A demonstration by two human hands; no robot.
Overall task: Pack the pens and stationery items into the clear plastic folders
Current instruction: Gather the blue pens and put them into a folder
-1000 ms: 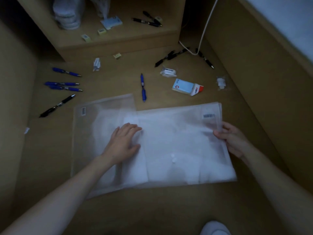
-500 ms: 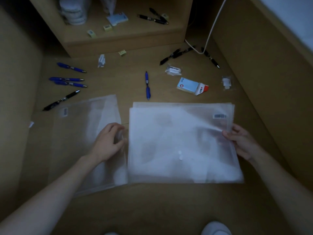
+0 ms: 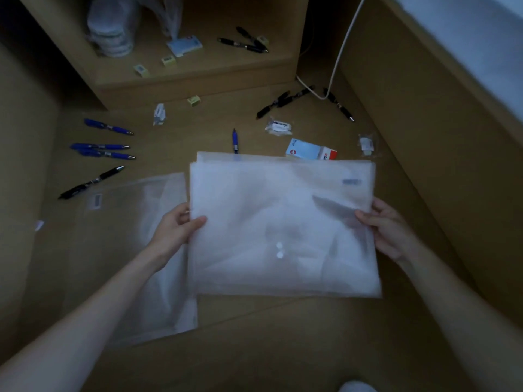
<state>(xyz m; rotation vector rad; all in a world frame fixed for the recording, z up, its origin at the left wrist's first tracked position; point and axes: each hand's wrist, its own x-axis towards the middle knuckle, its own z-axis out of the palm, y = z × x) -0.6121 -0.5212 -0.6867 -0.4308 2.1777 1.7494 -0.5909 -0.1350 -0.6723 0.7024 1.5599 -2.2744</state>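
A home bedroom: wooden floor beside a bed, with a low shelf and white cable.

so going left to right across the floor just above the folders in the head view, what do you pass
black pen → pair of blue pens → single blue pen → blue and white box → small white packet

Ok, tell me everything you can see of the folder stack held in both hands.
The folder stack is frosted, translucent plastic, several sheets deep, with two white snap buttons near its middle and a barcode sticker at the far right corner. The left hand and right hand pinch its side edges. Its far edge covers part of a blue pen.
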